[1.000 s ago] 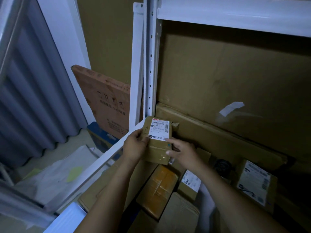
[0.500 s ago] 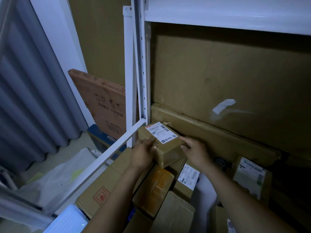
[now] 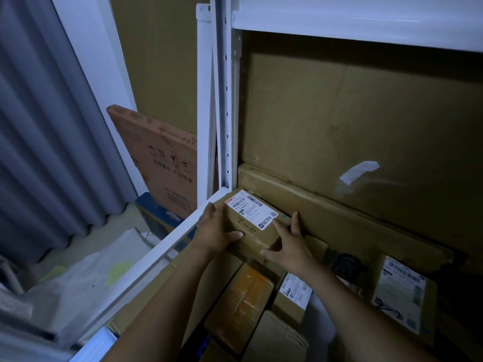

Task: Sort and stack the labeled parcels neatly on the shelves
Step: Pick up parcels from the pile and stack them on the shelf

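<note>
1. The left hand (image 3: 217, 228) grips the left side of the parcel (image 3: 248, 229). Its fingers run along that side and its thumb curls over the top face near the front edge.
2. The right hand (image 3: 290, 248) lies spread over the right front corner, unclenched. Straight fingers press on the top face and the right side, and the thumb braces the front face.
3. Judged purpose: opposed hands keep the parcel square while it is seated in the corner. The flat, spread right hand suits pushing and aligning more than carrying.
4. The parcel lies flat with its shipping label (image 3: 249, 210) and a handwritten mark facing up. This orientation likely keeps the code readable for sorting.
5. Location: the parcel sits in the rear left corner of the shelf, just beside the white upright (image 3: 226, 126). It sits close to the long flat carton (image 3: 326, 207) that stands along the back.
6. The parcel sits above lower parcels. Whether its full weight already rests on them cannot be told.
7. In front and below are an orange-taped parcel (image 3: 240, 304) and a small labelled box (image 3: 295, 292). A larger labelled parcel (image 3: 402, 293) stands well to the right.
8. Outside the white side rail (image 3: 156, 259), a printed flat carton (image 3: 162, 158) stands tilted, apparently leaning on the wall.
</note>
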